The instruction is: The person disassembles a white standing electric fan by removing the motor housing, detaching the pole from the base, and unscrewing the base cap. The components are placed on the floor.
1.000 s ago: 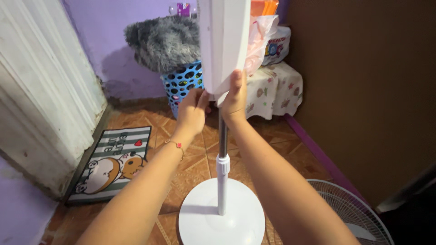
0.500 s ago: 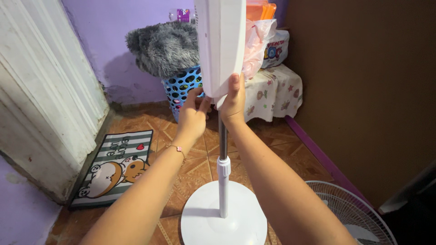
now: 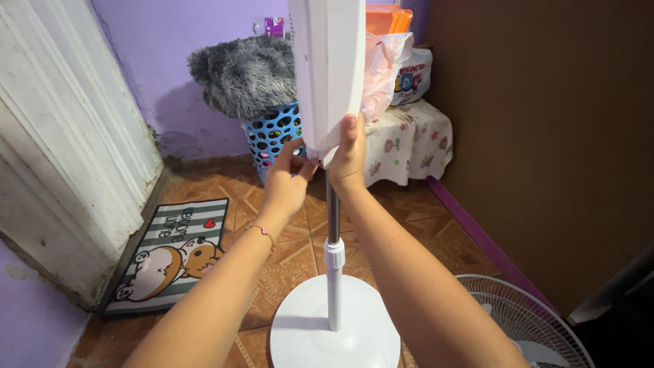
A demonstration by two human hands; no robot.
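A white fan body [image 3: 327, 68] stands upright on a metal pole [image 3: 333, 211] that rises from a round white base [image 3: 334, 334] on the tiled floor. My right hand [image 3: 349, 155] grips the lower edge of the fan body, fingers wrapped up its side. My left hand [image 3: 289, 178], with a thin bracelet at the wrist, has its fingertips pinched at the underside of the body where it meets the pole; what they pinch is too small to tell.
A wire fan grille [image 3: 538, 320] lies on the floor at lower right. Behind stand a blue perforated basket [image 3: 272, 133] with a grey furry item [image 3: 242, 71], and a cloth-covered stand [image 3: 409, 140] with bags. A striped doormat [image 3: 174, 252] lies left by a white door [image 3: 61, 136].
The view has shifted slightly. My left fingers have moved a little at the joint under the fan body. My right hand keeps its grip.
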